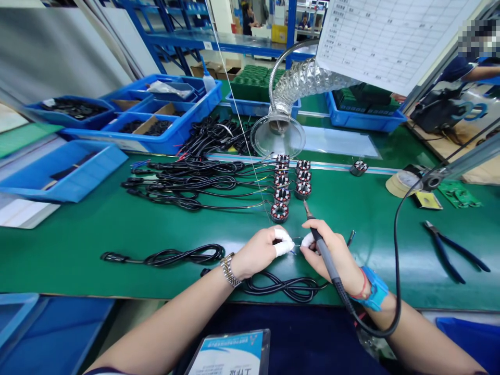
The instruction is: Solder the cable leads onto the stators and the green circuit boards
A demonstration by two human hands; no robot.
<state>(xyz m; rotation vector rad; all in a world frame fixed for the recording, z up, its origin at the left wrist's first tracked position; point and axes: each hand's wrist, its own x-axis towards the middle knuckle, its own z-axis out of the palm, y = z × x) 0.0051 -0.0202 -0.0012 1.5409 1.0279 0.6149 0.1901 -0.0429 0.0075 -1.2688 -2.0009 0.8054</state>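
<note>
Some thin wires (pixel 297 245) are pinched near the front edge of the mat (pixel 58 255) by left hand (pixel 260 252) and right hand (pixel 346 258), soldering iron (pixel 326 255) gripped by the latter; open room is noted at mat's left

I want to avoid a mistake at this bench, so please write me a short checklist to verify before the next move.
1. Iron gripped in the right hand: ok.
2. Thin wires at the fingertips of the left hand: ok.
3. Iron's tip pointing away from the fingers: ok.
4. Iron hot: cannot tell.
5. Hood directly above the hands: not ok, it is farther back.
6. Cutters apart from both hands: ok, lying to the right.
</note>
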